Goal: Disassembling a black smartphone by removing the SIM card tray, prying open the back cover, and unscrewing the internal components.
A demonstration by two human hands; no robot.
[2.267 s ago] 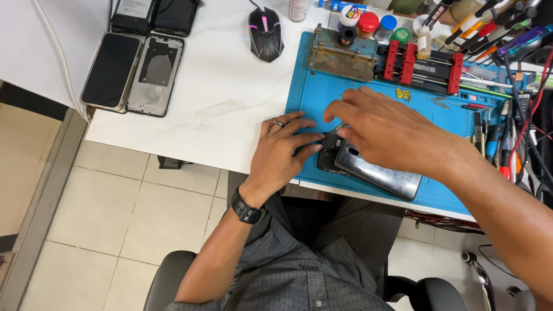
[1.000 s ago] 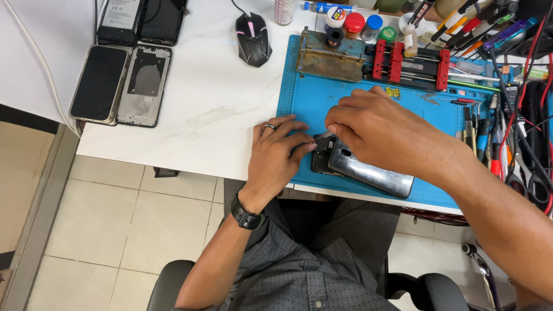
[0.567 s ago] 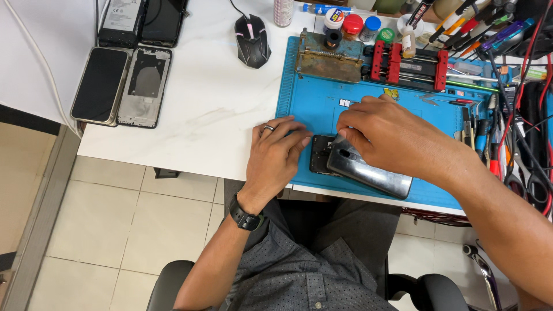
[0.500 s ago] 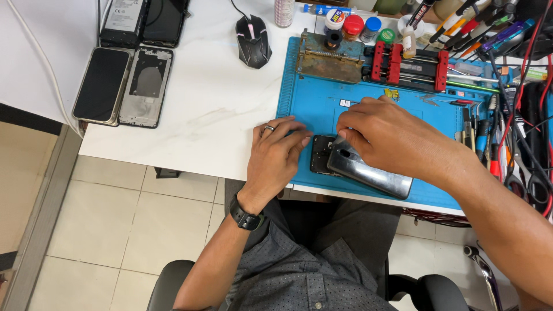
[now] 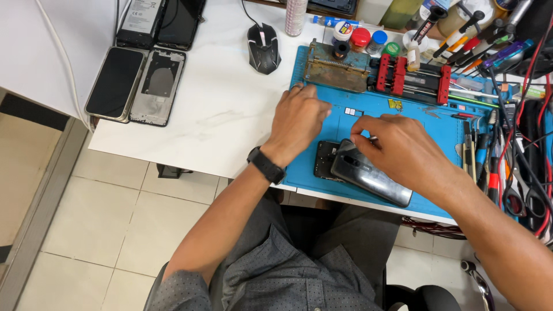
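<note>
1. At the far left of the white surface [image 5: 219,115], two flat phone parts [image 5: 135,83] lie side by side, well apart from both hands; a black mouse [image 5: 264,40] sits further right.
2. The left hand [image 5: 296,118] rests palm down on the left edge of the blue mat [image 5: 438,124], its fingers [image 5: 308,95] loosely curled and spread, holding nothing that I can see.
3. Just right of that hand, a dark phone [image 5: 368,173] lies on the mat near the surface's front edge, its grey back cover tilted over a black inner part [image 5: 325,158] that shows at its left end. So the phone looks partly opened, though not taken apart.
4. The right hand [image 5: 403,152] lies over the phone's upper edge, fingers pinched together around something small and pale; what it is, I cannot tell.
5. Small loose bits [image 5: 352,111] sit on the mat between the hands and the red clamp [image 5: 412,78].
6. Tools [image 5: 478,150] and cables crowd the right edge.
</note>
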